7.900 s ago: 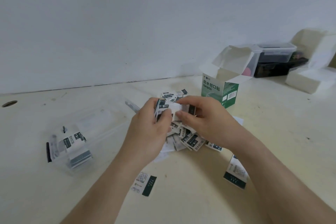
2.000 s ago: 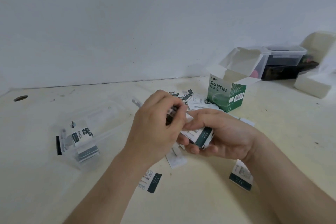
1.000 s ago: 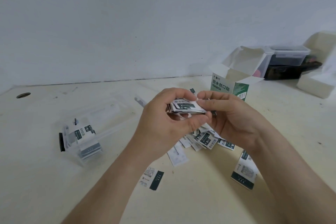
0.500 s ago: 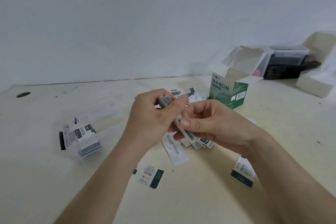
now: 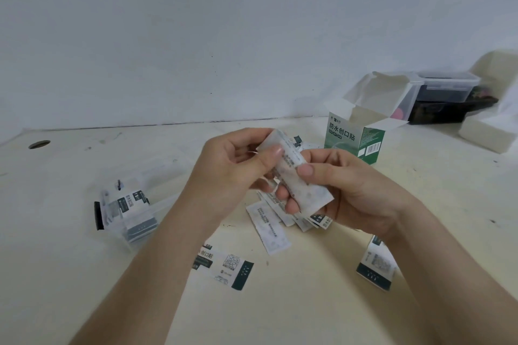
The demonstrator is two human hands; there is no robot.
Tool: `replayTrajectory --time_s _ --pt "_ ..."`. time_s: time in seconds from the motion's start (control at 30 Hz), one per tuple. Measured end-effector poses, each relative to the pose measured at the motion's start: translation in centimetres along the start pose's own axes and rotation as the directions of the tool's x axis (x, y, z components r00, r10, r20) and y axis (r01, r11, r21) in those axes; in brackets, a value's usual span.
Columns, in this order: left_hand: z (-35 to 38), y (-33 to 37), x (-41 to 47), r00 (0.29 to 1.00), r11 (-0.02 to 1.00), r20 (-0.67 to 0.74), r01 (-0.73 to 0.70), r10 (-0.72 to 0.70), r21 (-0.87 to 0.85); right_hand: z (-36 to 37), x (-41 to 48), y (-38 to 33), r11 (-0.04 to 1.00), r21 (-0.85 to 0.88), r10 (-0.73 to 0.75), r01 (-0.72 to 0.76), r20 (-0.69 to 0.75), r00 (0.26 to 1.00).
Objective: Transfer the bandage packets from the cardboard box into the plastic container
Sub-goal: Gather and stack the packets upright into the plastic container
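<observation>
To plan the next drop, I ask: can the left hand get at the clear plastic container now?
Probably yes. The clear plastic container lies just left of the left hand, with nothing standing between them. The hand does pinch the stack of bandage packets together with the right hand.

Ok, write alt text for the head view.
The left hand and right hand hold a stack of packets over a table. Loose packets lie below; a clear container with some packets stands left, an open green box behind.
</observation>
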State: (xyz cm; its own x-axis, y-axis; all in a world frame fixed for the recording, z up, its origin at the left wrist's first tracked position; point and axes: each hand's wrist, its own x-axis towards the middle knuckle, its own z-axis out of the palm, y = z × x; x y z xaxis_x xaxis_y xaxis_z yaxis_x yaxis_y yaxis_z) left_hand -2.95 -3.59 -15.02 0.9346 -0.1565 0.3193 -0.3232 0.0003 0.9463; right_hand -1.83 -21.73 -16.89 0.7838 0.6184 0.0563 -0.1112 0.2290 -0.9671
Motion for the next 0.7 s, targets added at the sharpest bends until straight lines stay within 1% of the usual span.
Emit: replayTrajectory --time_s 0.03,0.07,0.1,0.13,0.17,0.2,0.27,0.33,0.37,0.43,0.53,0.67,0.7 --pt "0.0 -0.1 0.0 1.000 1.000 -0.017 -0.014 0.014 -0.014 -0.2 0.0 0.1 0.998 0.056 -0.001 0.001 0.013 1.000" --pt "0.1 -0.4 0.1 0.996 0.998 -0.072 -0.046 0.049 0.038 -0.2 0.1 0.3 0.995 0.098 0.003 -0.005 0.017 1.000" --pt "0.2 -0.7 0.1 0.985 0.984 -0.135 -0.088 0.110 0.157 -0.2 0.2 0.3 0.993 0.121 0.004 -0.005 0.015 1.000" --pt "0.3 -0.9 0.1 0.970 0.951 -0.164 -0.128 0.179 0.280 -0.1 0.3 0.3 0.991 0.135 -0.002 0.001 0.008 1.000" --pt "0.3 -1.2 0.1 0.962 0.924 -0.155 -0.162 0.227 0.345 -0.2 0.4 0.4 0.989 0.147 -0.017 0.018 -0.009 1.000" --pt "0.2 -1.2 0.0 0.966 0.913 -0.106 -0.185 0.238 0.363 -0.3 0.4 0.4 0.987 0.159 -0.033 0.038 -0.036 0.999" --pt "0.1 -1.3 -0.2 0.981 0.903 0.077 -0.194 0.178 0.384 -0.5 0.4 0.3 0.988 0.145 -0.049 0.061 -0.086 0.995" --pt "0.5 -1.4 -0.6 0.974 0.848 0.213 -0.181 0.083 0.498 -0.3 0.4 0.3 0.993 0.108 -0.041 0.049 -0.082 0.996" --pt "0.9 -1.4 -0.7 0.967 0.808 0.244 -0.203 0.077 0.553 -0.2 0.4 0.4 0.995 0.094 -0.028 0.035 -0.074 0.997" --pt "1.4 -1.6 -0.9 0.960 0.765 0.246 -0.259 0.135 0.590 0.1 0.4 0.5 0.998 0.057 -0.004 0.007 -0.061 0.998" --pt "1.6 -1.8 -0.9 0.951 0.762 0.229 -0.303 0.206 0.572 0.1 0.4 0.4 0.999 0.033 -0.013 0.015 -0.034 0.999" --pt "1.4 -1.3 -1.0 0.935 0.759 0.273 -0.344 0.226 0.552 0.5 0.3 -0.1 0.991 0.134 -0.031 0.025 0.049 0.998" --pt "1.2 -0.9 -1.0 0.934 0.762 0.286 -0.342 0.212 0.550 0.7 0.3 -0.4 0.990 0.138 -0.028 0.020 0.054 0.998"
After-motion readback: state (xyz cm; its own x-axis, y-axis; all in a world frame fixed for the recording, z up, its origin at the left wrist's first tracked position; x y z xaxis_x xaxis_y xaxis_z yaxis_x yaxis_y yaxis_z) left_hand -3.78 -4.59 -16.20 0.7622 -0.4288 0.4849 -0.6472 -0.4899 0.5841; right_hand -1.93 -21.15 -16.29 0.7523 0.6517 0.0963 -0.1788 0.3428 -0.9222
